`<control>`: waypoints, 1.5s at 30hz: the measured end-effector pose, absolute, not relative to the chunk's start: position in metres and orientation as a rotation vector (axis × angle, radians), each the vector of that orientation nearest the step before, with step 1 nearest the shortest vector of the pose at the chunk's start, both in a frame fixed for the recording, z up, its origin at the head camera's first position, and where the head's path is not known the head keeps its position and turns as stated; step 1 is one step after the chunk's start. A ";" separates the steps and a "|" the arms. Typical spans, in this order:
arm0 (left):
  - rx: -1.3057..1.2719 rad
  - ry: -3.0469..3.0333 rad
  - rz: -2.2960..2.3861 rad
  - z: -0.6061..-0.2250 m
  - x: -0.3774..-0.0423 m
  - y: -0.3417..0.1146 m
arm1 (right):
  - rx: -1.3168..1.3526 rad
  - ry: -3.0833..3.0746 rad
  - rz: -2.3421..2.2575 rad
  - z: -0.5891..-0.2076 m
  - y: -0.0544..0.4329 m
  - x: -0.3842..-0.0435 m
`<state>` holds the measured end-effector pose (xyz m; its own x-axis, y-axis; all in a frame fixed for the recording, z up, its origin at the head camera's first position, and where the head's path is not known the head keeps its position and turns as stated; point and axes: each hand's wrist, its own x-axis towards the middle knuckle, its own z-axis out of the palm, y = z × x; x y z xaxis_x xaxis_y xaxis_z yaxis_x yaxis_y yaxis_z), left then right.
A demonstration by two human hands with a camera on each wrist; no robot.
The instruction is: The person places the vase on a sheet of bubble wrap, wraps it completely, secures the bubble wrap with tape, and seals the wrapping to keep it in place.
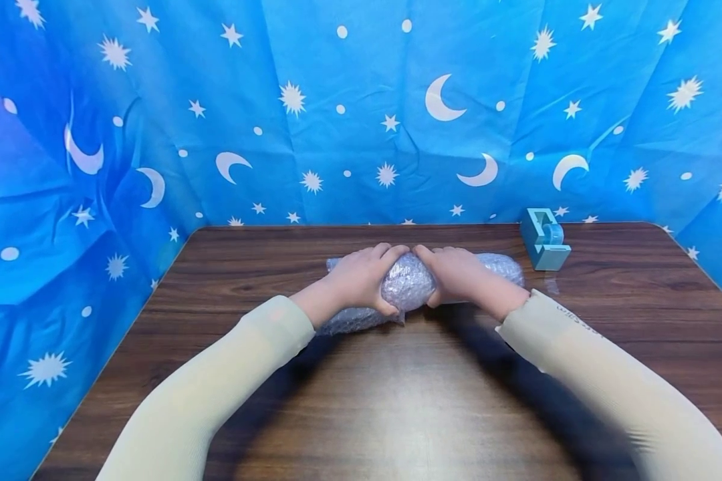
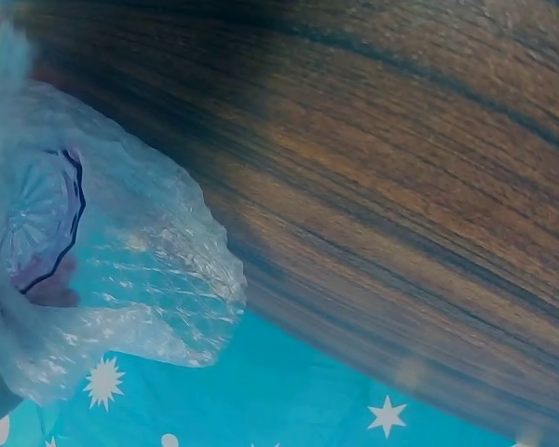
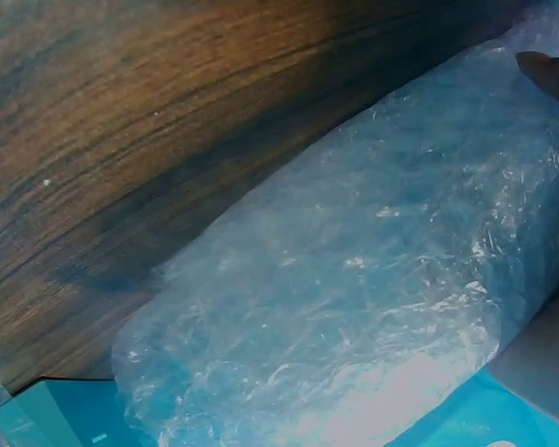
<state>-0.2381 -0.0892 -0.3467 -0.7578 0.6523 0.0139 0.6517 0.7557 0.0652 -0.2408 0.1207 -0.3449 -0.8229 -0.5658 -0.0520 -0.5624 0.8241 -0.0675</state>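
Note:
A bundle of clear bubble wrap [image 1: 408, 282] lies across the back half of the table, its ends jutting out past both hands. My left hand [image 1: 361, 279] grips it from the left, thumb toward me. From the right, my right hand [image 1: 460, 275] grips the same bundle, a small gap from the left. Through the wrap's open left end, the left wrist view shows a clear, ribbed round glass-like piece [image 2: 39, 219] with a dark wavy rim. In the right wrist view the wrap's other end [image 3: 326, 270] bulges out, rounded; its contents are hidden.
A teal tape dispenser [image 1: 544, 240] stands near the back edge, right of the bundle. A small strip of clear tape [image 1: 551, 286] lies just in front of it. Behind the wood-grain table [image 1: 409, 401] hangs a blue cloth [image 1: 349, 133] with white stars and moons.

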 end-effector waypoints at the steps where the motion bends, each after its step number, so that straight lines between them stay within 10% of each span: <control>1: 1.096 2.939 0.105 -0.346 -0.238 -0.089 | -0.897 2.923 -0.092 -0.344 0.121 -0.242; 45: 0.888 2.881 0.155 -0.343 -0.254 -0.081 | -0.793 3.000 -0.050 -0.339 0.122 -0.233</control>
<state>-0.2541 -0.0810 -0.3426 -0.8202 0.5655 -0.0867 0.5530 0.8224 0.1333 -0.2329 0.1225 -0.3387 -0.8687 -0.4946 -0.0288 -0.4933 0.8689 -0.0412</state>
